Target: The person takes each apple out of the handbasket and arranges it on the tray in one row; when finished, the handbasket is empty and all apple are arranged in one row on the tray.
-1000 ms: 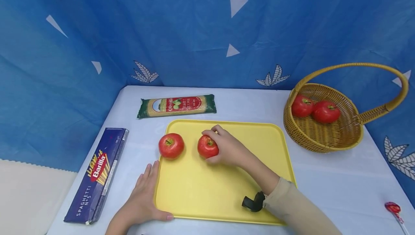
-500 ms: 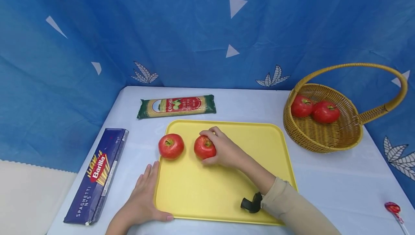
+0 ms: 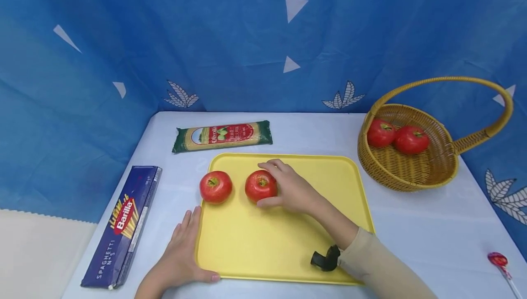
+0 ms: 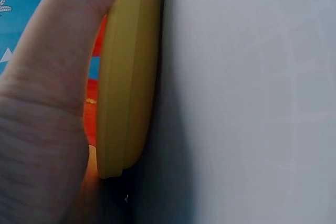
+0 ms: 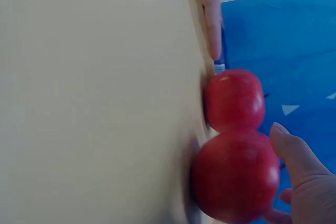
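Note:
Two red apples are on the yellow tray: a left apple at its left edge, and a second apple to the right of it. My right hand is around the right side of that second apple, thumb and fingers spread. In the right wrist view the thumb stands off the nearer apple, with a fingertip low behind it. My left hand lies with straight fingers along the tray's left edge, thumb at the near-left corner. The left wrist view shows the tray's rim beside that hand.
A wicker basket with two apples stands at the back right. A spaghetti pack lies behind the tray, and a blue spaghetti box at the left. A lollipop is at the right edge.
My right hand has moved the second apple slightly left on the tray, then its thumb and fingers have loosened from it. The left hand has stayed at the tray's edge.

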`<state>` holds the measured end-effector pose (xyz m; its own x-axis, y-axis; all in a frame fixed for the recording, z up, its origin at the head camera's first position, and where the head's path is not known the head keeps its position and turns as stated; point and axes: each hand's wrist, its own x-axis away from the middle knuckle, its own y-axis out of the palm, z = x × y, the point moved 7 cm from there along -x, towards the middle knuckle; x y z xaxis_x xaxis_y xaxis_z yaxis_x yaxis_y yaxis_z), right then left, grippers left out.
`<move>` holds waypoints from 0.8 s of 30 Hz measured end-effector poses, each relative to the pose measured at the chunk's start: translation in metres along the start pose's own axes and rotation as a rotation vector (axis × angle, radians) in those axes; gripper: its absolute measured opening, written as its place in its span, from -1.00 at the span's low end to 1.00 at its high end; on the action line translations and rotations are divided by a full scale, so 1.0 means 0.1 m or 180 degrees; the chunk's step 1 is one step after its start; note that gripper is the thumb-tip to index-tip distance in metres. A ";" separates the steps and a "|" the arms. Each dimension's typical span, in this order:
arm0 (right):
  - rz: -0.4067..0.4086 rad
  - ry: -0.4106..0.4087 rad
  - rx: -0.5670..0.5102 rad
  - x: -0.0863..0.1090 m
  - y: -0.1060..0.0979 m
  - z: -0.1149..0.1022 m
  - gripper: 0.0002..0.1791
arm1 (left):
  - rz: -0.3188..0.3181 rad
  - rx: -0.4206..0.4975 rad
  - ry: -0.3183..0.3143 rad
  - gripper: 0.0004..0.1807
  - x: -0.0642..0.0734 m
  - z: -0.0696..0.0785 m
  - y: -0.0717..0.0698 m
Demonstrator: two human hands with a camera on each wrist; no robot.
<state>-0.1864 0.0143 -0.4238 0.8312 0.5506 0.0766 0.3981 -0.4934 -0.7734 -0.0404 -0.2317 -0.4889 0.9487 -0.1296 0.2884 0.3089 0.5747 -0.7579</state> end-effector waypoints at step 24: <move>0.2007 0.0697 0.0157 1.15 -1.83 1.43 -0.23 | 0.0068 -0.0048 0.0054 0.80 0.01 0.03 -0.01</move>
<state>-0.2192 0.2644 -0.3633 0.9606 0.0149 -0.2775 -0.2037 -0.6417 -0.7394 -0.0404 -0.2303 -0.4861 0.9560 -0.1311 0.2624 0.2895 0.5653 -0.7724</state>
